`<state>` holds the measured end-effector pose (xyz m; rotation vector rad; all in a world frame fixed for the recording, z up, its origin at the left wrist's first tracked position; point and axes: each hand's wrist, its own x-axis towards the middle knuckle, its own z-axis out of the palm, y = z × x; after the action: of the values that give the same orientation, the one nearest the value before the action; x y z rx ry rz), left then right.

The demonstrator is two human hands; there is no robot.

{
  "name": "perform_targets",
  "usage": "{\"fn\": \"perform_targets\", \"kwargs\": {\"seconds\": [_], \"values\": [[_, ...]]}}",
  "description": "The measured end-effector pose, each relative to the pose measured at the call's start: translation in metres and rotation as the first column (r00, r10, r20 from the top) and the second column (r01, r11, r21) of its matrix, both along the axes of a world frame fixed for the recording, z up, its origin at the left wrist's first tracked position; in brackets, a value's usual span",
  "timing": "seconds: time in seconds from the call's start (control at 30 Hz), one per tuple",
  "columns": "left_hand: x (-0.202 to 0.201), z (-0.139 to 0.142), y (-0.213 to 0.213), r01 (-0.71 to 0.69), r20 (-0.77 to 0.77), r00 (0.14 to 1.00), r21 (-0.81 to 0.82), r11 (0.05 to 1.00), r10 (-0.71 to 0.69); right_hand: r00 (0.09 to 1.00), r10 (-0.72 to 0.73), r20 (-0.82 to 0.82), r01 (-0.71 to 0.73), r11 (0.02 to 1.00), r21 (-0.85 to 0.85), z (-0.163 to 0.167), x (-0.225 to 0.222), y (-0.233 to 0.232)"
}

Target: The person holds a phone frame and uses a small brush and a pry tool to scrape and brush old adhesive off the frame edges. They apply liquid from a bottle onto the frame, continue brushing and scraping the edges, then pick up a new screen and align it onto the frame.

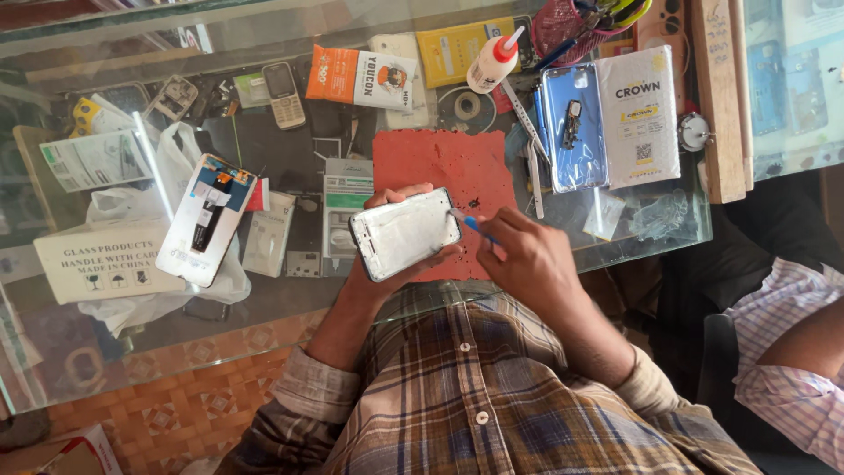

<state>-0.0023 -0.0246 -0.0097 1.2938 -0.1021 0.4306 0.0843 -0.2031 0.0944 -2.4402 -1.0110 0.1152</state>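
Observation:
My left hand (pixel 387 264) holds a phone body (pixel 404 233) with its silver-white inner face up, fingers wrapped round its edges. My right hand (pixel 527 255) pinches a thin blue-handled tool (pixel 470 222) whose tip touches the phone's right edge. Both hands hover over a red work mat (pixel 448 167) on the glass counter (pixel 290 290).
A white glue bottle (pixel 492 60), a blue phone back cover (pixel 573 127), a white packet (pixel 640 114), a keypad phone (pixel 283 92), an orange pouch (pixel 360 77) and a boxed screen part (pixel 207 220) lie around. Another person's checked sleeve (pixel 791 352) shows at the right.

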Motion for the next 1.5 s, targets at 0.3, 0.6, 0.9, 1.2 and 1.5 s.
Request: {"fn": "perform_targets", "kwargs": {"seconds": [0.3, 0.6, 0.9, 1.2, 1.5], "values": [[0.0, -0.001, 0.0, -0.01, 0.0, 1.0, 0.054, 0.999, 0.01, 0.998, -0.039, -0.041, 0.04, 0.999, 0.017, 0.001, -0.005, -0.011], [0.001, 0.006, 0.003, -0.118, 0.041, 0.993, 0.351, 0.929, 0.11, 0.993, -0.064, -0.103, 0.07, 0.996, 0.058, 0.003, -0.028, -0.032], [0.001, 0.01, 0.005, -0.154, 0.049, 0.987, 0.496, 0.855, 0.15, 0.988, -0.062, -0.139, 0.067, 0.997, 0.037, 0.003, -0.026, -0.028], [-0.001, 0.01, 0.006, -0.092, -0.032, 0.991, 0.523, 0.847, 0.128, 0.998, -0.031, -0.045, 0.034, 0.998, 0.053, -0.013, -0.023, -0.019], [-0.003, 0.0, 0.003, -0.065, -0.037, 0.996, 0.282, 0.957, 0.079, 0.999, 0.026, 0.035, -0.025, 0.999, -0.039, -0.016, -0.026, -0.016]]}}
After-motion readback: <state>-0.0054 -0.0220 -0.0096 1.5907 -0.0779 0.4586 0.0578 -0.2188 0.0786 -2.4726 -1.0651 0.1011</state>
